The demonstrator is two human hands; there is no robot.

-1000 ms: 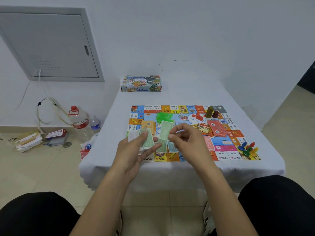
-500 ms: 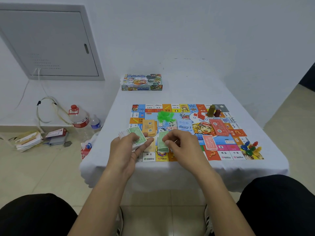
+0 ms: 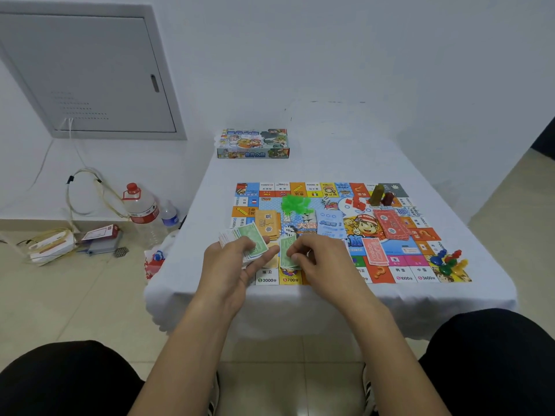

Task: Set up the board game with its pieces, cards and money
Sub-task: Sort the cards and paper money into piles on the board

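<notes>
Both hands are working over the near edge of the game board (image 3: 345, 232), close together but not touching. The left hand (image 3: 231, 265) is gripping a thick stack of play money (image 3: 243, 240), thumb curled over a green note on top, with the stack fanning out toward the left. The right hand (image 3: 318, 259) is pinching a single green note (image 3: 286, 253) between curled fingers and thumb, holding it low over the board's near squares, just beside the left hand's fingertips. The board is lying flat on a table covered in a white cloth (image 3: 330, 163). On the board, an orange pile of notes (image 3: 268, 225) is sitting just beyond the left hand, a pale blue pile (image 3: 330, 225) is lying near the middle, and two red piles are resting further right, one (image 3: 392, 225) toward the far side and one (image 3: 374, 250) nearer. A heap of green plastic houses (image 3: 294, 203) is sitting toward the far left of the board, with small red pieces (image 3: 356, 202) near the far middle. Two upright pieces, olive and dark red (image 3: 381, 196), are standing at the far right corner. A cluster of coloured pawns (image 3: 447, 262) is lying at the near right corner. The game box (image 3: 253, 144) is resting at the far edge of the table. On the floor to the left, a large water bottle (image 3: 141, 210) is standing by the wall.
</notes>
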